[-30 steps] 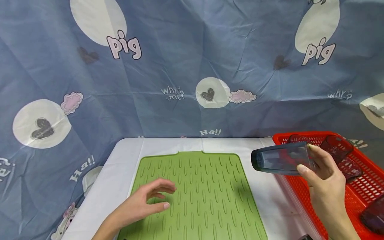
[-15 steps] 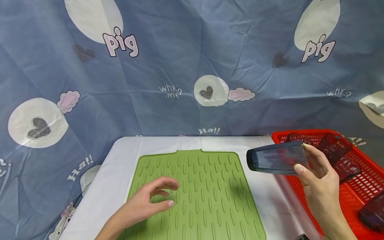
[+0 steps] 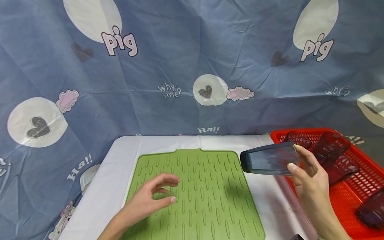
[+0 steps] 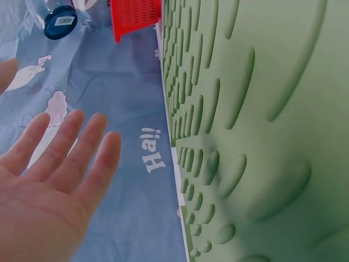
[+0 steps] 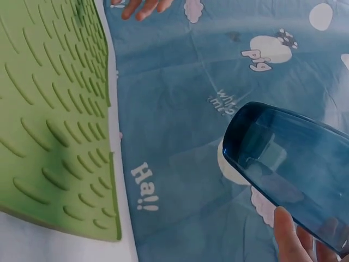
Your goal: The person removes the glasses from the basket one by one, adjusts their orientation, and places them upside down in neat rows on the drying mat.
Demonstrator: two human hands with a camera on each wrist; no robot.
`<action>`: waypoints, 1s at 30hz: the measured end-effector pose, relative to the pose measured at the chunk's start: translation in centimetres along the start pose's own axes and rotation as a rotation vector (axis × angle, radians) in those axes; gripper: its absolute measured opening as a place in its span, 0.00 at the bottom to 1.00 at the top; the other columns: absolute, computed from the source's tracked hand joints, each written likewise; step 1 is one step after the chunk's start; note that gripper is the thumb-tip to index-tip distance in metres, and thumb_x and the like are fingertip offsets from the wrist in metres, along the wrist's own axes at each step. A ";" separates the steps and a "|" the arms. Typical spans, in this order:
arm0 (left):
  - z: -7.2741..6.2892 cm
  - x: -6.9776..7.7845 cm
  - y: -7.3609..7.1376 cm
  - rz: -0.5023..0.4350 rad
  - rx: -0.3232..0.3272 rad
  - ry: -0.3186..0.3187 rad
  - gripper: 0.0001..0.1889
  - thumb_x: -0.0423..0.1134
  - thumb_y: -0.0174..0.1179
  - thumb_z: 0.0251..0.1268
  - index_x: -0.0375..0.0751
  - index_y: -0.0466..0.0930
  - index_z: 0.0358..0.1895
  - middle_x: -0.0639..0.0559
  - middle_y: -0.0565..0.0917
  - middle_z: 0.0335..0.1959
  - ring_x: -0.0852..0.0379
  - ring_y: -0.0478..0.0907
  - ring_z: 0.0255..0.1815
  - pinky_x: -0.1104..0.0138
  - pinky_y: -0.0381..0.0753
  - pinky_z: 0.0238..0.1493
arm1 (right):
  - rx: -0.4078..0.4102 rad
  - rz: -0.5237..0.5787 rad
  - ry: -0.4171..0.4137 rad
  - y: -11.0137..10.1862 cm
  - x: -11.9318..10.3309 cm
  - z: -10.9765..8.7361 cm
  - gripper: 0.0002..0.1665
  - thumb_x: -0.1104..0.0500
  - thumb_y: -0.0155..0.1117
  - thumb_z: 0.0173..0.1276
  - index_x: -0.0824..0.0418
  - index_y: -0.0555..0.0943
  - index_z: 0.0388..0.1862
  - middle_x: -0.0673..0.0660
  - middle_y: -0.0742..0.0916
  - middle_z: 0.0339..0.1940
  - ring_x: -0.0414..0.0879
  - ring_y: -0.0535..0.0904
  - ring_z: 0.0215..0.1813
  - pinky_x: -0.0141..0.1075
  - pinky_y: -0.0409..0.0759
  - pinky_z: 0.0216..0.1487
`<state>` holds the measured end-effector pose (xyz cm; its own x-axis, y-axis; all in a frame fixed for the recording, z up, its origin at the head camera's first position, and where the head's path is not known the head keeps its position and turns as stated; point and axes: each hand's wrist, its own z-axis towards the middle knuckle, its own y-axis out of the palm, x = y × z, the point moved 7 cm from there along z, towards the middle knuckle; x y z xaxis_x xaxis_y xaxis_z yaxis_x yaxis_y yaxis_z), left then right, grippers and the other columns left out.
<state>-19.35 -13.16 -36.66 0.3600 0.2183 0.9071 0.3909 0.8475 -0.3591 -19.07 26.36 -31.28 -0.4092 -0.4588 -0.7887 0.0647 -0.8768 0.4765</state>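
Note:
A tall blue-tinted drinking glass [image 3: 268, 159] lies sideways in the air, held by my right hand [image 3: 312, 181] near its rim, with the thick base pointing left. In the right wrist view the same glass [image 5: 294, 164] shows its dark base, and fingertips [image 5: 284, 229] press its side. Below and left of the glass lies a green ridged drying mat [image 3: 207, 193]. My left hand [image 3: 153, 196] hovers over the mat's left part, fingers relaxed and apart from the thumb, holding nothing. The left wrist view shows that palm [image 4: 54, 191] with straight fingers.
A red perforated basket [image 3: 345, 210] stands at the right of the white-covered table [image 3: 123, 160]. Inside it are several dark reddish-looking glasses, one glass [image 3: 330, 146] at the back and another glass [image 3: 372, 210] at the right. A blue printed cloth [image 3: 168, 60] hangs behind the table.
My right hand has carried the glass a little to the left, toward the mat's right edge. My left hand has shifted slightly right, and the head view has turned a little.

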 end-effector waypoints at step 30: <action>0.1 0.8 0.0 -0.041 0.034 0.075 0.27 0.34 0.68 0.62 0.51 0.72 0.64 0.54 0.77 0.60 0.46 0.73 0.62 0.57 0.77 0.57 | -0.015 -0.039 0.111 1.4 3.0 -1.1 0.26 0.74 0.48 0.70 0.66 0.72 0.66 0.58 0.81 0.55 0.45 0.80 0.48 0.37 0.84 0.48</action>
<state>-19.15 -12.93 -35.94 0.4075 0.1476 0.9012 0.3782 0.8710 -0.3136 -19.26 23.54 -33.41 -0.3085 -0.4368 -0.8450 0.0651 -0.8959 0.4394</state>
